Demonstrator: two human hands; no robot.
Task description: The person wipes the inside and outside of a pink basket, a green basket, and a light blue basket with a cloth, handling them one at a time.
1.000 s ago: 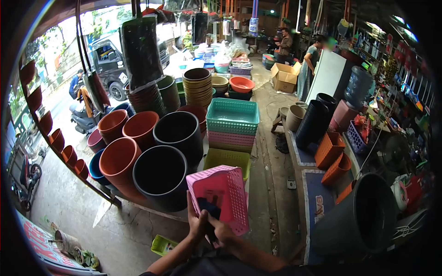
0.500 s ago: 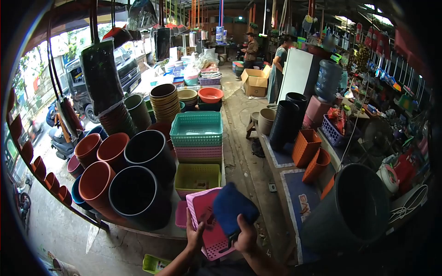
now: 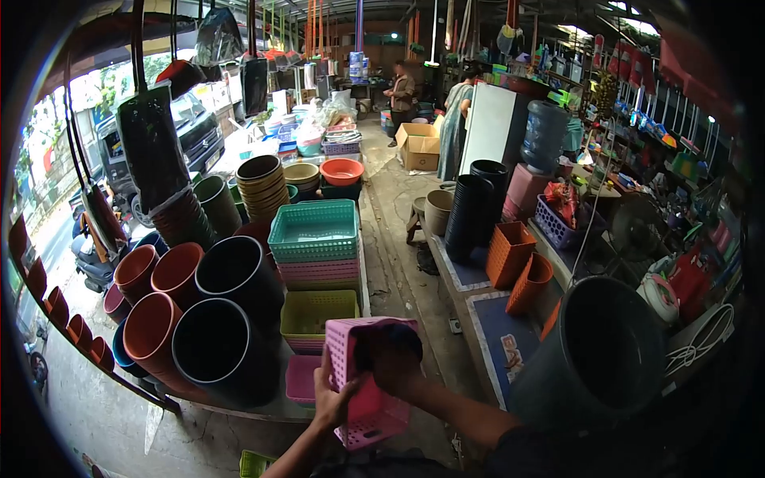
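A pink perforated basket is tilted up on its side at the lower centre, its opening facing right and up. My left hand grips its near left side, with the thumb over the rim. My right hand reaches inside the basket with a dark blue cloth, its fingers mostly in shadow. Just behind stand a stack of yellow-green baskets and a taller stack topped with teal baskets. A second pink basket sits to the left.
Black and red-brown pots crowd the left. A large dark bin and orange baskets stand on the right. Farther back are a cardboard box and two people. Wrapped goods hang at upper left.
My right hand has moved the blue cloth from above the basket's rim into the basket. The basket is tipped more upright. The whole view has shifted, with surroundings now farther left.
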